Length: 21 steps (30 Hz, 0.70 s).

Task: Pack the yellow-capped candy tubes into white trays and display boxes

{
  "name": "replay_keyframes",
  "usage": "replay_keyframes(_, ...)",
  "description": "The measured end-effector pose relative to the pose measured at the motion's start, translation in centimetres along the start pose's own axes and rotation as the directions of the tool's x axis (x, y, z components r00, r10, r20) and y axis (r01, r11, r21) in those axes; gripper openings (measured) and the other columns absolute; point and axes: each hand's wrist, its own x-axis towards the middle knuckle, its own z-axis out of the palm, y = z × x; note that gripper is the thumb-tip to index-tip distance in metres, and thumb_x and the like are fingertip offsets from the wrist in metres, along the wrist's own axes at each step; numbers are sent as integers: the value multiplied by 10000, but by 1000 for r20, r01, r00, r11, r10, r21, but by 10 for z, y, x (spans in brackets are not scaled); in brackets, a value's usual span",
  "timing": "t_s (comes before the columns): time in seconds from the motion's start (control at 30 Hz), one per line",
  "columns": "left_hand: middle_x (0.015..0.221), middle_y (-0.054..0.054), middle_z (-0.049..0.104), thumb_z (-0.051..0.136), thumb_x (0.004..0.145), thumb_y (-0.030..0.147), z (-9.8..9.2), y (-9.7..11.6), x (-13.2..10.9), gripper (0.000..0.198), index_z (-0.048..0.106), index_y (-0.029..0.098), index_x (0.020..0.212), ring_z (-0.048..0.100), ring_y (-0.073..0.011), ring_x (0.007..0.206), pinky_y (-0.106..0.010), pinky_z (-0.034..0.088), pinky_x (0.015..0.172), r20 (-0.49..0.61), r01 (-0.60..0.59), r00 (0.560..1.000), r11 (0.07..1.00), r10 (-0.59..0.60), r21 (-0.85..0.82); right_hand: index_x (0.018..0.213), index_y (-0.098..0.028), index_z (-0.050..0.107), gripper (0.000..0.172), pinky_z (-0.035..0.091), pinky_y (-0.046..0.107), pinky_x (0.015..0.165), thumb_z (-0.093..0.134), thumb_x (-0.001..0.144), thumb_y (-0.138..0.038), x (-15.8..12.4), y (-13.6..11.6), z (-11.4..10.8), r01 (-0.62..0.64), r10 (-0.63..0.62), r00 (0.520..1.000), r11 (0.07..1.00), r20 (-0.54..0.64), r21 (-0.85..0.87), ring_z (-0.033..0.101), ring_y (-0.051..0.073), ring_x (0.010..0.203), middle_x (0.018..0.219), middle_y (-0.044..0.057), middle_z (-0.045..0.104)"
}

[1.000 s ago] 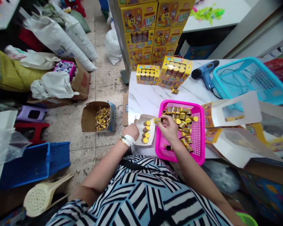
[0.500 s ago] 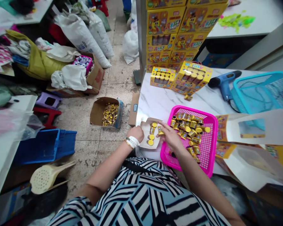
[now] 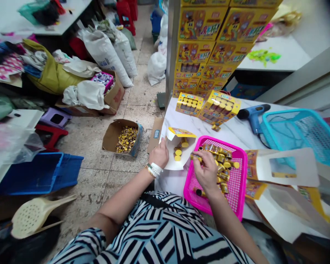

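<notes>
My left hand is closed on the near left edge of an open yellow-and-white carton, which stands tilted at the table's left edge. Several small yellow-capped tubs sit inside it. Just right of the carton, over the rim of a pink basket, my right hand pinches a small gold tub. Many similar gold tubs lie loose in the basket, some on their sides.
Filled yellow cartons stand farther back, before a tall stack of boxes. A blue heat gun lies near a turquoise basket. Unfilled cartons lie at right. On the floor is a cardboard box of small pieces.
The carton has tipped up, with its printed side now showing. My left hand has risen slightly along its edge. My right hand has drawn back over the basket.
</notes>
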Motion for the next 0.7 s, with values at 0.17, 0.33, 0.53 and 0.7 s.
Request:
replay_keyframes(0.17, 1051, -188, 723, 368, 967, 216, 7, 8, 18, 554, 340, 51, 1495, 723, -264, 942, -334, 545, 777, 11, -13, 1000, 1000, 13, -1, 963, -198, 738, 308, 505, 310, 814, 440, 927, -269, 23, -8, 20, 13, 97, 950, 937, 298, -348, 665, 191, 863, 906, 79, 708)
replay_keyframes(0.33, 1057, -182, 721, 380, 971, 239, 9, 11, 8, 546, 347, 60, 1486, 724, -260, 948, -325, 540, 773, 22, -15, 1000, 1000, 15, 9, 1443, -243, 498, 515, 513, 356, 740, 457, 939, -343, 31, -22, 39, 103, 363, 799, 702, 479, -704, 708, 265, 864, 1041, 124, 719)
replay_keyframes(0.53, 1023, -182, 722, 378, 979, 257, 9, 7, 8, 533, 346, 61, 1474, 722, -260, 962, -325, 531, 792, 31, -14, 999, 1000, 15, -8, 1543, -217, 295, 619, 527, 399, 776, 431, 961, -378, 32, -5, 58, 118, 444, 747, 644, 494, -756, 721, 299, 921, 1126, 165, 696)
replay_keyframes(0.7, 1073, -201, 708, 395, 970, 252, 11, 5, 8, 565, 307, 46, 1489, 718, -266, 972, -330, 529, 791, 35, -24, 999, 1000, 24, -3, 1496, -192, 370, 591, 522, 405, 789, 471, 943, -377, 42, 4, 66, 136, 455, 731, 634, 509, -762, 713, 314, 956, 1114, 176, 695)
